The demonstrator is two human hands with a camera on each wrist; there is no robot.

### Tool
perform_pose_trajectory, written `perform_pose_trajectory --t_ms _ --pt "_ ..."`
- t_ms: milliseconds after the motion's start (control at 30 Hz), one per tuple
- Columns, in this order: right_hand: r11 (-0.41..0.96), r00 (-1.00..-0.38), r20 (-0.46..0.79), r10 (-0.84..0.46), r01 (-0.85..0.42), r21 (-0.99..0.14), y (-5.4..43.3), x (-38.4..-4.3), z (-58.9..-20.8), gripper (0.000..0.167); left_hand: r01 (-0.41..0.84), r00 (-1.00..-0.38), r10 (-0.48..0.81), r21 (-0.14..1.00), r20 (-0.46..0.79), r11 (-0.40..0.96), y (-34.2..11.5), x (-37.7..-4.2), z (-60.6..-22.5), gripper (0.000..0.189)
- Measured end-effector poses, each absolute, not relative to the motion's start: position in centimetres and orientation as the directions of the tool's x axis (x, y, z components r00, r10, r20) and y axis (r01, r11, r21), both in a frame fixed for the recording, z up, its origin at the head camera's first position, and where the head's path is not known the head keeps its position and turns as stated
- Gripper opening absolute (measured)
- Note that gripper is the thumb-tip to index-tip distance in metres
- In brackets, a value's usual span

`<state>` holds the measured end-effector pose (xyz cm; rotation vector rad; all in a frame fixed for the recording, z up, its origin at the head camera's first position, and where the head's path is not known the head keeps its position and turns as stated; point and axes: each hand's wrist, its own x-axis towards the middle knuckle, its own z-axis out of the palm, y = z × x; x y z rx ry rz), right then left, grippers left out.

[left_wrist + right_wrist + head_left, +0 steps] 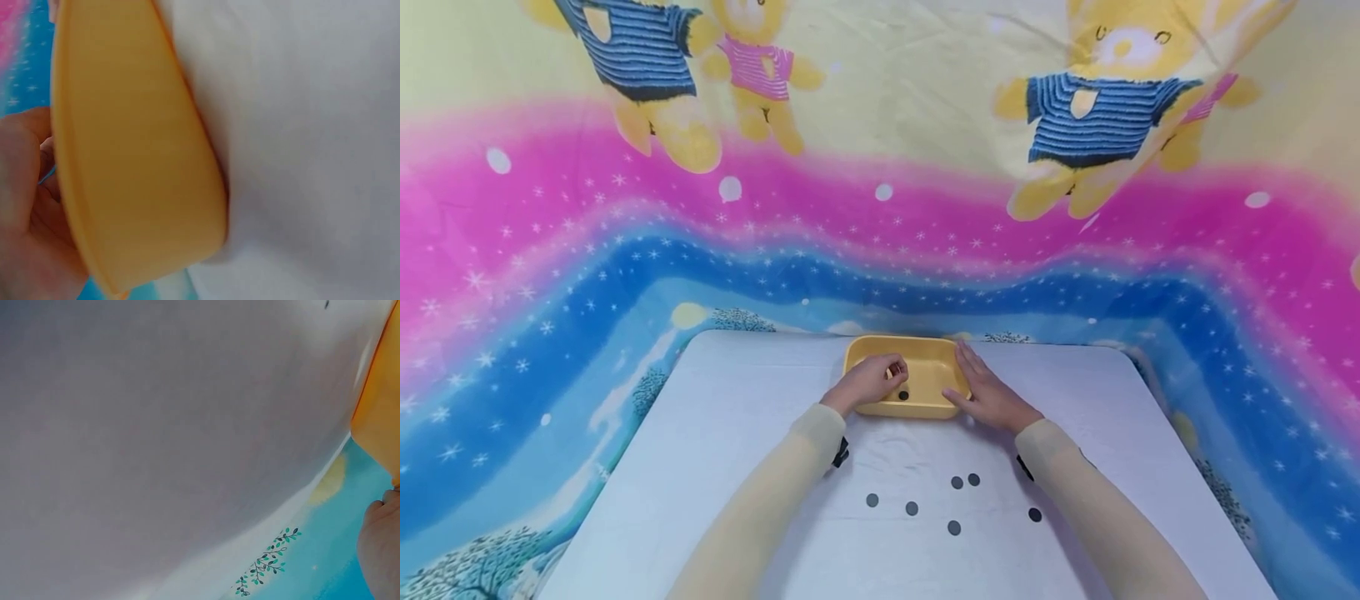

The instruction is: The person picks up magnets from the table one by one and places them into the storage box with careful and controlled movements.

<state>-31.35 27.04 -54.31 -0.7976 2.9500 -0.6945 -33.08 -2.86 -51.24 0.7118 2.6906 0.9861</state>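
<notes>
A yellow rectangular tray (940,411) stands near the far edge of the white-covered table. My left hand (868,379) reaches over its left side, fingers curled above the inside. Just below those fingertips a small round black disc (903,396) shows inside the tray; whether the fingers pinch anything is hidden. In the left wrist view, the tray's wall (137,150) covers part of the left hand (31,206). My right hand (996,400) rests at the tray's right side with straight fingers along the rim and the thumb spread over the front corner.
Several dark round discs (912,508) lie scattered on the white tablecloth (760,492) between my forearms. One disc (1035,515) is close to the right forearm. Behind the table hangs a patterned cloth (880,225) with bears and snowflakes.
</notes>
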Motion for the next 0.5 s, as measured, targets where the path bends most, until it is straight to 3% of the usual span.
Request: perform_pose_trajectory --t_ms 500 --pt "0.772 -0.872 0.108 -0.478 -0.476 -0.421 27.0 -31.3 -54.4 0.099 0.492 -0.832 0.542 0.611 0.12 0.62 -5.8 -29.7 -50.1 0.009"
